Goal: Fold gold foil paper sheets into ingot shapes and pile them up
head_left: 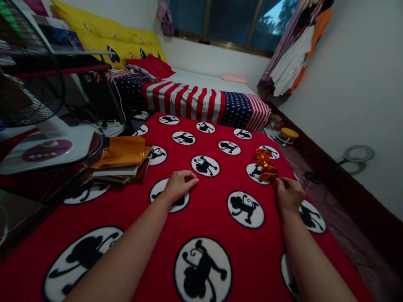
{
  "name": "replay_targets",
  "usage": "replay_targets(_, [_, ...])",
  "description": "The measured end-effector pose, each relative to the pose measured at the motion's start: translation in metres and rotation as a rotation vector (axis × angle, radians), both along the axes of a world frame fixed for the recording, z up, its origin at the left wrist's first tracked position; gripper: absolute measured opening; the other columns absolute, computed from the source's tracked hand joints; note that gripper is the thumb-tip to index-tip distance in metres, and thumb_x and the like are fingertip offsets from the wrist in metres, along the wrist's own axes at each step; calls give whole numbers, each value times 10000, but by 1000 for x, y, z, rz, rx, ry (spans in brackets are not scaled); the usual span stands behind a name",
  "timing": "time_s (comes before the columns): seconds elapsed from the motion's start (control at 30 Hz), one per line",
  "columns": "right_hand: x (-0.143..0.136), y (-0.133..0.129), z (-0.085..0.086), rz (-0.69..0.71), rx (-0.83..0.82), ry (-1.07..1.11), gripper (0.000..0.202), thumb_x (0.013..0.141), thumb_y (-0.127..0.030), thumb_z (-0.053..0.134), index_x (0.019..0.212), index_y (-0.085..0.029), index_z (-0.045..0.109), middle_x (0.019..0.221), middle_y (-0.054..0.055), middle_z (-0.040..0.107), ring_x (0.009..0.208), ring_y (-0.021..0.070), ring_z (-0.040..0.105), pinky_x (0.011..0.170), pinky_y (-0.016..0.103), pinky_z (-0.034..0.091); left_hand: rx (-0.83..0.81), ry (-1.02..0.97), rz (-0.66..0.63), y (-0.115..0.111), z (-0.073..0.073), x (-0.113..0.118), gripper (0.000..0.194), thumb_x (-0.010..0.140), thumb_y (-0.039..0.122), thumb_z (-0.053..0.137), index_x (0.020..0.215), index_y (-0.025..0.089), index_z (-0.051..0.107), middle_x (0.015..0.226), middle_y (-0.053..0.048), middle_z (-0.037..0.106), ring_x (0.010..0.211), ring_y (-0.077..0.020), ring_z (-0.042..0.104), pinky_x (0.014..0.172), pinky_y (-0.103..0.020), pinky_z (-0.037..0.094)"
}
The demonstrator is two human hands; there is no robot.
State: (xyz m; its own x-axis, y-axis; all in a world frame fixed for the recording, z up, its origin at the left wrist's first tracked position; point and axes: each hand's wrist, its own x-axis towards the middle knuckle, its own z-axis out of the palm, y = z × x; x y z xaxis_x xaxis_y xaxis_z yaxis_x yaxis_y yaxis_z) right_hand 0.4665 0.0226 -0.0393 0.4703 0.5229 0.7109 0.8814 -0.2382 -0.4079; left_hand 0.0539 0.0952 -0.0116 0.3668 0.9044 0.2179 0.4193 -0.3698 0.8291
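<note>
My left hand (180, 185) is above the red cloth (217, 226) near its middle. Its fingers are curled together towards the thumb, and nothing shows in them. On the right, my right hand (290, 194) is closed, its fingertips beside crumpled, shiny orange foil pieces (267, 172). Whether the fingertips touch the nearest piece, or hold anything, I cannot make out. The foil pieces lie in a short row on the cloth, which has black monkey figures in white circles. To the left of my left hand lies a stack of orange and whitish paper sheets (126, 152).
A fan with a white base (50, 144) stands at the left, beside a dark table. Behind the cloth is a bed with a flag-patterned cover (195, 100). A yellow stool (289, 133) and a ring-shaped grey object (359, 153) are along the right wall.
</note>
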Motion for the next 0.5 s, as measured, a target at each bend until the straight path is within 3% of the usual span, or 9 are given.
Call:
replay_targets(0.13, [-6,-3,0,-15,-42,11,363,752,-425,582,895,-112,697,764,109,665,692,228,577,710,354,458,-10,-3,3,0,0,0,185,787,326,618,754,164,703,723,-29,714,655,-143,630,619,-229,448])
replay_targets(0.5, [-5,-7,-1,-65,-63,27,269,741,-342,533,786,-135,700,736,111,679,681,229,581,698,342,434,-13,-39,31,1,-4,0,206,796,342,612,764,158,699,717,-27,705,650,-137,618,607,-221,443])
